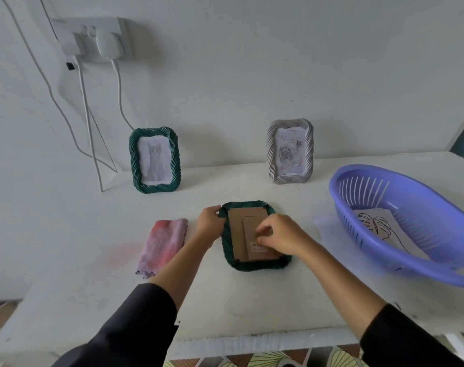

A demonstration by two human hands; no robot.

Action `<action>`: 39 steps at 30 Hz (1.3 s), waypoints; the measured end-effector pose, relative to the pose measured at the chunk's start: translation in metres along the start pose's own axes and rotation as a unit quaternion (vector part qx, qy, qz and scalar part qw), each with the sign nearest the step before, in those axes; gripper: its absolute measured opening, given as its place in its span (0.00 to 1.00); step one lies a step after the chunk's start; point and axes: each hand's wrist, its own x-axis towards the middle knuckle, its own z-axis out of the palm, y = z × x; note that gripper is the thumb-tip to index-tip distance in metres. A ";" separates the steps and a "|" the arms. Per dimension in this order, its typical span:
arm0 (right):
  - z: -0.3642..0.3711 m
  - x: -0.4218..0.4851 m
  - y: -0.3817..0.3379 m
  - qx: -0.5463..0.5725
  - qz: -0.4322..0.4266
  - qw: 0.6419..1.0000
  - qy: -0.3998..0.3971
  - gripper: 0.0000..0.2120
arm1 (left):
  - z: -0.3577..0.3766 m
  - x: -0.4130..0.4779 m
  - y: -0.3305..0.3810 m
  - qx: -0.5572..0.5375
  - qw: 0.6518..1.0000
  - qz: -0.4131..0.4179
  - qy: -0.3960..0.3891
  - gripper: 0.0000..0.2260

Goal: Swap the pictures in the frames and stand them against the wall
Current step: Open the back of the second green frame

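A green frame [252,266] lies face down at the centre of the picture on the white table [252,303], its cardboard back [237,229] upward. Its long axis runs top to bottom of the picture, the upper end leaning slightly left. The left hand [209,222] grips the frame's upper left edge with curled fingers. The right hand [282,238] sits on the cardboard back, fingertips pinching it near its label.

Above, a cat frame [155,160] and a silver frame [290,152] stand upright against the wall. A pink cloth [163,245] lies at the left and a purple basket [437,234] holding a leaf drawing [382,229] at the right.
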 end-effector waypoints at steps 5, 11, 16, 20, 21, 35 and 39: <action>0.013 0.001 0.012 -0.005 -0.008 1.000 0.003 0.14 | 0.000 0.008 0.002 0.172 0.984 0.051 -0.008 0.10; -0.010 0.035 0.027 0.071 0.021 0.994 0.084 0.10 | 0.004 0.023 0.005 0.205 0.976 0.075 -0.002 0.15; -0.013 0.073 0.048 0.050 0.035 0.993 0.096 0.13 | 0.009 0.035 0.006 0.203 0.975 0.091 0.000 0.13; -0.010 0.087 0.056 0.015 0.001 0.998 0.059 0.12 | 0.007 0.045 0.005 0.191 0.977 0.097 -0.004 0.10; -0.010 0.090 0.057 0.008 -0.008 0.998 0.059 0.11 | 0.006 0.047 0.004 0.184 0.978 0.099 -0.007 0.10; -0.004 0.112 0.055 -0.011 -0.016 0.996 0.091 0.04 | 0.011 0.058 -0.001 0.184 0.977 0.106 0.030 0.05; 0.001 0.110 0.057 0.010 -0.001 0.996 0.084 0.05 | 0.014 0.058 -0.002 0.166 0.981 0.089 0.045 0.10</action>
